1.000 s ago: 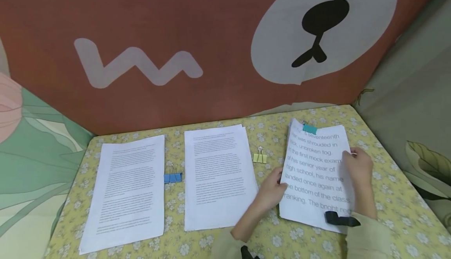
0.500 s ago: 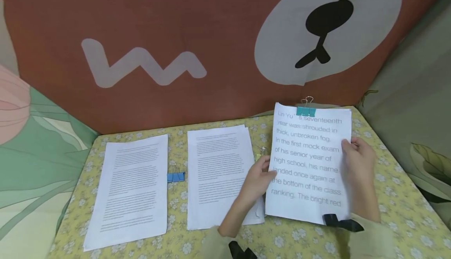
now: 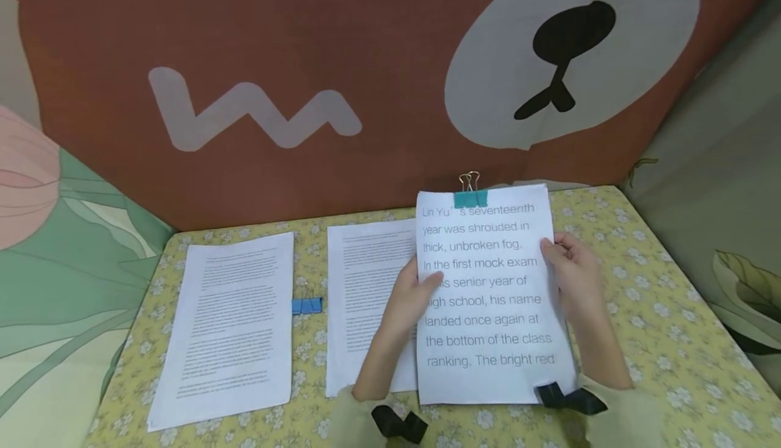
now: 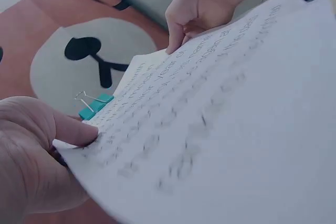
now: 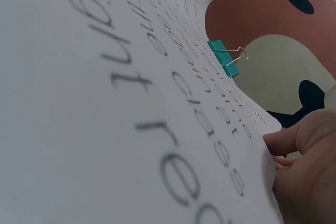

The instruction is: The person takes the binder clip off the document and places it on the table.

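Observation:
Both hands hold a stack of large-print paper sheets [image 3: 488, 312] tilted up above the table. A teal binder clip [image 3: 470, 199] grips its top edge, wire handles pointing up. My left hand [image 3: 410, 299] pinches the left edge, thumb on the front page; the left wrist view shows that thumb pressed on the print. On the opposite edge my right hand [image 3: 576, 275] pinches with the thumb in front and fingers behind, as the right wrist view [image 5: 310, 166] also shows. The held stack covers the right part of a middle paper stack [image 3: 366, 285].
Another small-print paper stack [image 3: 228, 326] lies at the left of the flowered tablecloth [image 3: 665, 299]. A blue binder clip [image 3: 307, 306] lies between the two lying stacks. A wall hanging with a brown bear [image 3: 305, 184] rises behind the table.
The clipped stack has been raised from the table's right side and carried left by both hands, now squarer to the view. It now hides the yellow binder clip seen earlier.

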{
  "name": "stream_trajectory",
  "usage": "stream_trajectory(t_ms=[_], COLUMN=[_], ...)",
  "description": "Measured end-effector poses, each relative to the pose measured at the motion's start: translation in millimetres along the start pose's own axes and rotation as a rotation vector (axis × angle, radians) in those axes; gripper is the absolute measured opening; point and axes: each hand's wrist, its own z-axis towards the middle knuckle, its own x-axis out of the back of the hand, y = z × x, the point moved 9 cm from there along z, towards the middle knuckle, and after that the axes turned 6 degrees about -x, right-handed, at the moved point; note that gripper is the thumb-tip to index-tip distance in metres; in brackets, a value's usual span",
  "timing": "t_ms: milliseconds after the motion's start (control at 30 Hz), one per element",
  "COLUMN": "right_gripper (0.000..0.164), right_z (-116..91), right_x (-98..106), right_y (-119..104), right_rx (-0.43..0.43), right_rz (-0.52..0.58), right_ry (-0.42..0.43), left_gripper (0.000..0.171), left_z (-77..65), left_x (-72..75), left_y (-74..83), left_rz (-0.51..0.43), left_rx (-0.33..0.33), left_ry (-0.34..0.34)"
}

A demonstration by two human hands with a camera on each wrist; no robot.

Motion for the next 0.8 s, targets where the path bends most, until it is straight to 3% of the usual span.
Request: stream_trajectory(t_ms=[200,467,800], right_gripper=[0.036,0.036,0.035], right_z=[-4,0,-1], right_x=[-18,-25,-32], right_y=[-6,-3,-2], right_rx=[0.099,0.076,0.126], right_rz=[-0.053,-0.042,-0.094], right_ry=[-0.099,-0.136,-0.188], left_gripper=[0.047,0.042,0.042], left_z=[0.4,1.0,0.8], left_x=[18.8,28.9,33.4], left_y=[1.1,3.8,2.8], left_rz=[-0.012,0.014,0.025], left_rx=[0.006,0.022,0.024], left_ry=[0.032,0.028,0.016])
